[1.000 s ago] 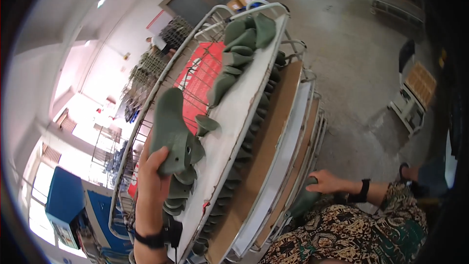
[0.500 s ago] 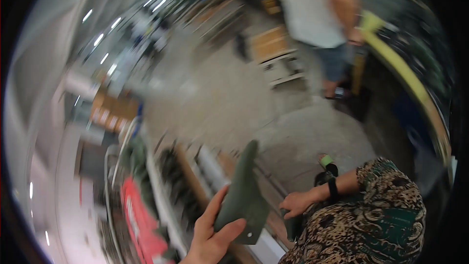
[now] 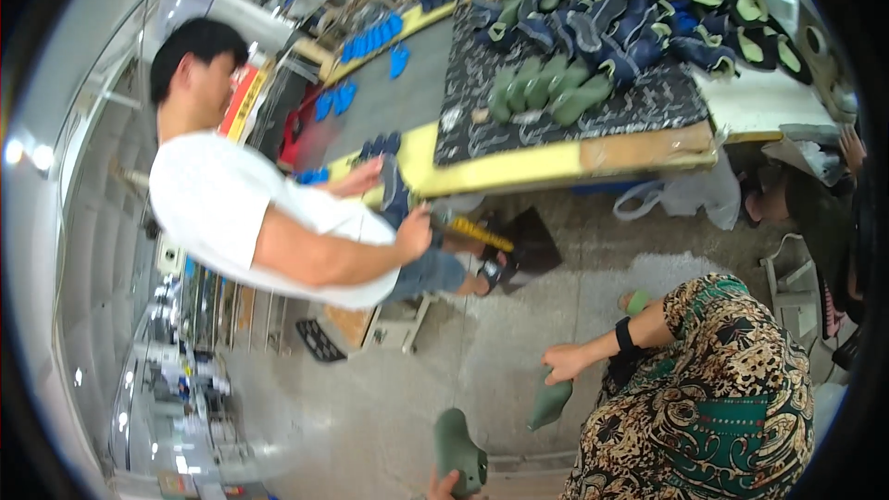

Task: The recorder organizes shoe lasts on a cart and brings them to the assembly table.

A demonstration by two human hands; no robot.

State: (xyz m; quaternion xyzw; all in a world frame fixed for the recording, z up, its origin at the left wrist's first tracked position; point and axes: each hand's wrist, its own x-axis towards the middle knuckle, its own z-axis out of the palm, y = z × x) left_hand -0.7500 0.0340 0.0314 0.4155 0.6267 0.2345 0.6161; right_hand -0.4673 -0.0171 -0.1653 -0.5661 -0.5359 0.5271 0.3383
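At the lower edge my left hand closes round the heel end of a green shoe last, whose toe points up. A small hole shows near its top. Only the fingers of that hand are in view. My right hand, with a dark band at the wrist, grips a second green shoe last from above and lets it hang over the floor. The two lasts are apart. Several more green lasts lie on the worktable ahead, in front of a heap of dark blue shoe uppers.
A co-worker in a white shirt stands at the left of the yellow-edged worktable, a dark blue upper in hand. A white plastic bag hangs under the table. Another person is at the right rim. A low stool-like stand is behind the co-worker.
My view has swung right, bringing the worktable and co-worker into sight and taking the rack out. My left hand with its last sits lower in view. Both hands keep their lasts.
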